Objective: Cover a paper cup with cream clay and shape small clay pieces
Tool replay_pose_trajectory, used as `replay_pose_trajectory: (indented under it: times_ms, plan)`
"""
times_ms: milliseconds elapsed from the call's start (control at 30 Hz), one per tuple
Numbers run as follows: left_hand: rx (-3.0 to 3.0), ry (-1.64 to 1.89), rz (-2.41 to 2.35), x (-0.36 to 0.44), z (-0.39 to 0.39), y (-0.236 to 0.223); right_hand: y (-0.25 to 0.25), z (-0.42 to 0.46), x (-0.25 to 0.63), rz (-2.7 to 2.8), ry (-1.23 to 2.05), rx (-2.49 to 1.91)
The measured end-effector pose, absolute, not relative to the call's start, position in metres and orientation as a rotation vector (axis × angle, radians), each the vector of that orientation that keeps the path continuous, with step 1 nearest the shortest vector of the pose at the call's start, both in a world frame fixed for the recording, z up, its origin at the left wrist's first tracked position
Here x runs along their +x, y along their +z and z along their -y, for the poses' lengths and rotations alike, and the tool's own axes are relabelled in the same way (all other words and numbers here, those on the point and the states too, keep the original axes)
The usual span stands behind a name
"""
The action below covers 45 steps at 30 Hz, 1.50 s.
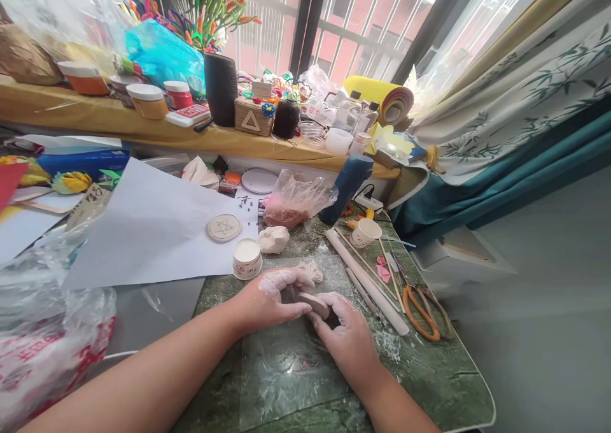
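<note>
Between my hands is a thick, flat, rounded piece of grey-white clay (312,304), tilted above a clear plastic sheet (281,363). My left hand (281,296), powdery white on the fingers and knuckles, grips its left side. On its right edge, my right hand (341,325) pinches with thumb and fingers. Just behind them lies a small crumpled lump of clay (311,270), with a larger white lump (273,239) farther back. A paper cup (247,259) of pale material stands left of these. On white paper (157,223) rests a clay disc (224,227) with a star scored into it.
To the right lie a white rolling pin (367,283), thin sticks, orange-handled scissors (422,312) and another paper cup (366,232). A bag of reddish material (291,204) and a dark blue cylinder (346,188) stand behind. Jars and bottles line the windowsill (167,134); plastic bags (52,331) crowd the left.
</note>
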<state>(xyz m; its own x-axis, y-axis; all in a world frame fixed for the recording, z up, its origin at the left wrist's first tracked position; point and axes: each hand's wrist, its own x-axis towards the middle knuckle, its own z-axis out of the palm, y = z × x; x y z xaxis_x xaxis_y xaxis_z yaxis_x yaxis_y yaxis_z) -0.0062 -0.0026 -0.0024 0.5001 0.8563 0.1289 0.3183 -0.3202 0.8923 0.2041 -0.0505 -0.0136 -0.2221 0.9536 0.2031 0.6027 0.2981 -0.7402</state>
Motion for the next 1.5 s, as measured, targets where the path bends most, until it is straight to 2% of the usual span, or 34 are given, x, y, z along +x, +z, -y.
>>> replay_pose_trajectory:
  times_ms: [467,733,1500]
  plan:
    - [1.857,0.721,-0.972,-0.002,-0.001,0.000,-0.020,0.048,0.203,1.877,0.579,-1.344]
    - [1.856,0.730,-1.001,-0.003,0.001,0.004,-0.017,0.045,0.205,1.928,0.657,-1.352]
    - [1.932,0.743,-1.016,-0.004,0.002,-0.004,-0.021,0.047,0.205,1.999,0.582,-1.301]
